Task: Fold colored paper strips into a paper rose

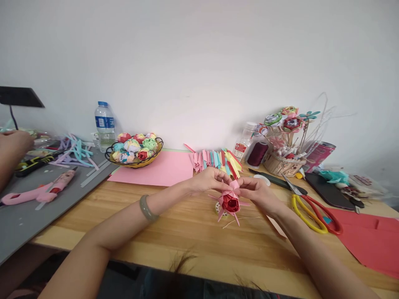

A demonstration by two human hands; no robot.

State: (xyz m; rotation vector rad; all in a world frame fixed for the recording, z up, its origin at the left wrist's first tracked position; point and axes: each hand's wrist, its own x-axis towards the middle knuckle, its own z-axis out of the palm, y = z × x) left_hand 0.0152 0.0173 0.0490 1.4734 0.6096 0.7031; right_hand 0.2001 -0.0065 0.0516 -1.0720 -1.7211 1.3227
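Observation:
Above the wooden table, my left hand (208,181) and my right hand (254,189) meet at a pink and red paper flower (231,202). Its dark red middle faces me, and pink strips stick out around it. Fingers of both hands pinch the flower's upper edge, close to a pink petal. Under the flower, a small round patterned roll is partly hidden, with a thin string beside it. Just behind my hands lies a row of folded paper strips (204,160) in pink, blue, red and yellow.
A basket of paper balls (134,165) stands on pink paper (177,168). On the right are scissors (311,207), a phone (328,191), thread (258,153), a flower pot (284,164) and red paper (374,236). At left: another person's hand (14,147), a glue gun (43,191) and a water bottle (104,124).

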